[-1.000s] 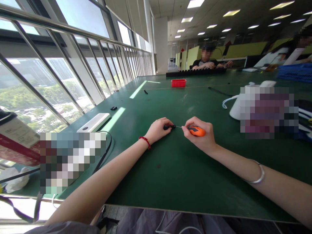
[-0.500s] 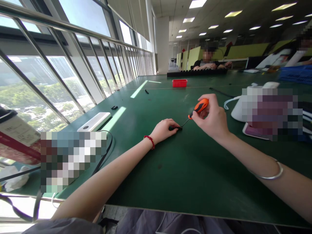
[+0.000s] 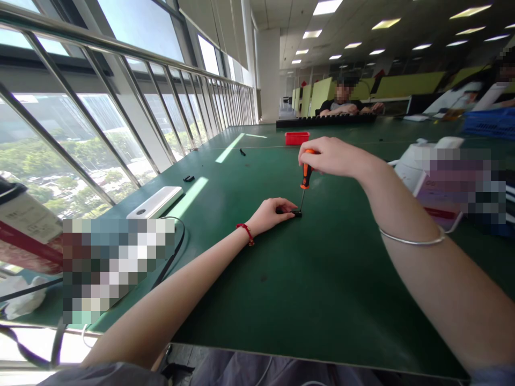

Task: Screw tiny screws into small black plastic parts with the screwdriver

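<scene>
1. Clock directions from black part (image 3: 298, 214), mid-view, lying on green bench (image 3: 322, 300).
2. Left hand (image 3: 270, 215): at 9 o'clock, low on bench, fingertips grasping black part. Hand hides some of it; exact shape too small to tell.
3. Right hand (image 3: 332, 155): at 1 o'clock, raised above bench, fingers wrapped round handle top of screwdriver (image 3: 307, 174), orange and black.
4. Screwdriver nearly upright, handle leaning slightly toward 1 o'clock, shaft down to black part's right end. Tip contact too small to confirm.
5. Red bracelet (image 3: 246, 234) on left wrist; silver bangle (image 3: 414, 241) on right forearm.
6. 12 o'clock, well apart: red tray (image 3: 297, 139).
7. Between 10 and 11: small black piece (image 3: 242, 152). Between 9 and 10: black clip-like piece (image 3: 189, 178).
8. 9 o'clock: white slab (image 3: 156, 202), near bench edge.
9. Between 2 and 3: white device (image 3: 412, 166), partly pixelated.
10. 2 o'clock, far: blue basket (image 3: 488, 123).
11. Around 1 o'clock, far: long black strip (image 3: 325, 121), co-worker (image 3: 341, 104) behind it.
</scene>
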Available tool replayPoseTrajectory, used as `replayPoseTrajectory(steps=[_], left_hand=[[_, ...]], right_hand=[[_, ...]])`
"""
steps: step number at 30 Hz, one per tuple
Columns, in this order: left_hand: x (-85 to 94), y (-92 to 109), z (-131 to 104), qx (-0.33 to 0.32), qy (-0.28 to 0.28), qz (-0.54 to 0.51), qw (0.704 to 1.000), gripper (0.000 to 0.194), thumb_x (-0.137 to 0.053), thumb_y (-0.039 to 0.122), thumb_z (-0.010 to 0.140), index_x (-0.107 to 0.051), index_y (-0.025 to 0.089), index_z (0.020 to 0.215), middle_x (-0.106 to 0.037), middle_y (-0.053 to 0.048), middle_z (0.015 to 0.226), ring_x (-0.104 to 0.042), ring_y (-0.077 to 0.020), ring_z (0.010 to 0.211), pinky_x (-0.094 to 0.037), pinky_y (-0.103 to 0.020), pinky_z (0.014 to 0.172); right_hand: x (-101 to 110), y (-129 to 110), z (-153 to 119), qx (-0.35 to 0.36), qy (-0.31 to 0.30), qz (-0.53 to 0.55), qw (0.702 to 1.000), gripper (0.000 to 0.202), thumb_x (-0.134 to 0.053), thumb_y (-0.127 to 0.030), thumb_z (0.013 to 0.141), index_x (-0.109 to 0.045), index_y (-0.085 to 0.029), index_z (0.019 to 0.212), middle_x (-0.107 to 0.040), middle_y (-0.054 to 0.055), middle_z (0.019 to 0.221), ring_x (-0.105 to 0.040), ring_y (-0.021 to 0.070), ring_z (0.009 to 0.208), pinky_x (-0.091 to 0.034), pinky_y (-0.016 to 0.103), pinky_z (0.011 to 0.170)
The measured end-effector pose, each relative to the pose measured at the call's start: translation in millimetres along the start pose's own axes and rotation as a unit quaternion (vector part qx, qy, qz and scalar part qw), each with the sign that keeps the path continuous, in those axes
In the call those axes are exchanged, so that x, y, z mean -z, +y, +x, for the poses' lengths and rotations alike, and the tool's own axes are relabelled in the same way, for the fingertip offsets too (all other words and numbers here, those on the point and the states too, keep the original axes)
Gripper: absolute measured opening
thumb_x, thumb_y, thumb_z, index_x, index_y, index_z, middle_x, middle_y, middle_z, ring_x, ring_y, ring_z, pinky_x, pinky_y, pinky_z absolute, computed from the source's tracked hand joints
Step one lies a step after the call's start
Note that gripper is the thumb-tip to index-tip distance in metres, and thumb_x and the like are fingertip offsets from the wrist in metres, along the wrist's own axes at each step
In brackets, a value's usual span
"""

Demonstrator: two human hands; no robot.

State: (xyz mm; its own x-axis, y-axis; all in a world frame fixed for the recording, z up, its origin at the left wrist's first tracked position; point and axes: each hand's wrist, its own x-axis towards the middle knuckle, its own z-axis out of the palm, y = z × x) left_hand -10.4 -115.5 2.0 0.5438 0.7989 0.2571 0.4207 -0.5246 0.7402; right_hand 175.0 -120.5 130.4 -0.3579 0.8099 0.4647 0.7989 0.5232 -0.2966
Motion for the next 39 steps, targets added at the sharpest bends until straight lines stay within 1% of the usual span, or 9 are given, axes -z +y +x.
replayPoseTrajectory(steps=[4,10,15,18,22,25,29,34,39], left_hand=[[-1.1,0,-2,-0.004,-0.004,0.005,1.000,0.019,-0.064,0.024,0.081,-0.071,0.014,0.095,-0.070,-0.006,0.089,-0.064,-0.0149,0.080,-0.053,-0.027,0.077],[-0.5,1,-7,-0.041,0.049,0.174,0.983,0.014,-0.064,0.027,0.080,-0.072,0.018,0.088,-0.067,-0.005,0.092,-0.060,-0.0193,0.088,-0.050,-0.033,0.083],[1.0,-2,-7,-0.056,0.041,0.195,0.978,0.015,-0.062,0.029,0.082,-0.072,0.020,0.088,-0.067,-0.004,0.093,-0.059,-0.0200,0.091,-0.048,-0.033,0.085],[1.3,-4,-6,-0.058,0.038,0.192,0.979,0.017,-0.061,0.031,0.083,-0.072,0.020,0.089,-0.066,-0.005,0.093,-0.059,-0.0202,0.092,-0.048,-0.033,0.086],[1.1,-3,-6,-0.057,0.037,0.189,0.980,0.019,-0.059,0.032,0.085,-0.072,0.019,0.090,-0.066,-0.005,0.094,-0.059,-0.0206,0.093,-0.047,-0.034,0.087],[1.2,-3,-7,-0.057,0.037,0.189,0.980,0.020,-0.058,0.032,0.086,-0.072,0.020,0.091,-0.066,-0.005,0.095,-0.059,-0.0207,0.094,-0.047,-0.034,0.087],[1.7,-1,-7,-0.055,0.034,0.189,0.980,0.020,-0.057,0.032,0.086,-0.072,0.020,0.091,-0.066,-0.005,0.097,-0.059,-0.0207,0.094,-0.047,-0.033,0.087],[2.1,0,-8,-0.056,0.034,0.188,0.980,0.020,-0.057,0.031,0.086,-0.072,0.019,0.091,-0.066,-0.005,0.096,-0.059,-0.0207,0.093,-0.047,-0.033,0.085],[1.8,-1,-8,-0.060,0.035,0.188,0.980,0.021,-0.055,0.030,0.087,-0.072,0.019,0.091,-0.066,-0.005,0.096,-0.059,-0.0204,0.093,-0.047,-0.033,0.086]], right_hand=[[-2,-9,-9,0.008,0.030,-0.025,0.999,0.039,-0.053,-0.048,0.083,-0.056,-0.020,0.056,-0.044,-0.002,0.044,-0.036,0.0096,0.041,-0.027,0.029,0.048],[2,-10,-18,-0.053,0.033,-0.064,0.996,0.009,-0.059,-0.030,0.075,-0.062,-0.023,0.079,-0.058,-0.001,0.063,-0.044,0.0128,0.051,-0.028,0.028,0.053],[4,-4,-17,-0.110,0.030,-0.057,0.992,0.030,-0.051,-0.044,0.083,-0.059,-0.022,0.064,-0.051,0.000,0.053,-0.043,0.0147,0.050,-0.027,0.029,0.055],[1,-1,-16,-0.087,0.048,-0.045,0.994,0.030,-0.053,-0.041,0.083,-0.058,-0.022,0.061,-0.050,0.000,0.052,-0.044,0.0145,0.050,-0.027,0.029,0.054],[-1,3,-15,-0.057,0.060,-0.049,0.995,0.011,-0.062,-0.029,0.071,-0.060,-0.022,0.079,-0.056,-0.002,0.059,-0.042,0.0119,0.049,-0.027,0.027,0.051],[0,3,-15,-0.062,0.040,-0.052,0.996,0.014,-0.060,-0.035,0.074,-0.059,-0.022,0.074,-0.056,-0.001,0.058,-0.041,0.0115,0.047,-0.027,0.027,0.049],[3,2,-16,-0.062,0.038,-0.054,0.996,0.036,-0.050,-0.045,0.084,-0.054,-0.020,0.058,-0.050,0.001,0.050,-0.039,0.0118,0.045,-0.027,0.029,0.050],[8,-1,-16,-0.090,0.015,-0.041,0.995,0.009,-0.058,-0.030,0.078,-0.062,-0.021,0.078,-0.059,0.001,0.066,-0.045,0.0129,0.053,-0.029,0.029,0.054],[15,-6,-20,-0.118,-0.051,-0.048,0.991,0.030,-0.047,-0.046,0.085,-0.060,-0.021,0.075,-0.056,0.002,0.062,-0.047,0.0154,0.056,-0.029,0.030,0.055]])
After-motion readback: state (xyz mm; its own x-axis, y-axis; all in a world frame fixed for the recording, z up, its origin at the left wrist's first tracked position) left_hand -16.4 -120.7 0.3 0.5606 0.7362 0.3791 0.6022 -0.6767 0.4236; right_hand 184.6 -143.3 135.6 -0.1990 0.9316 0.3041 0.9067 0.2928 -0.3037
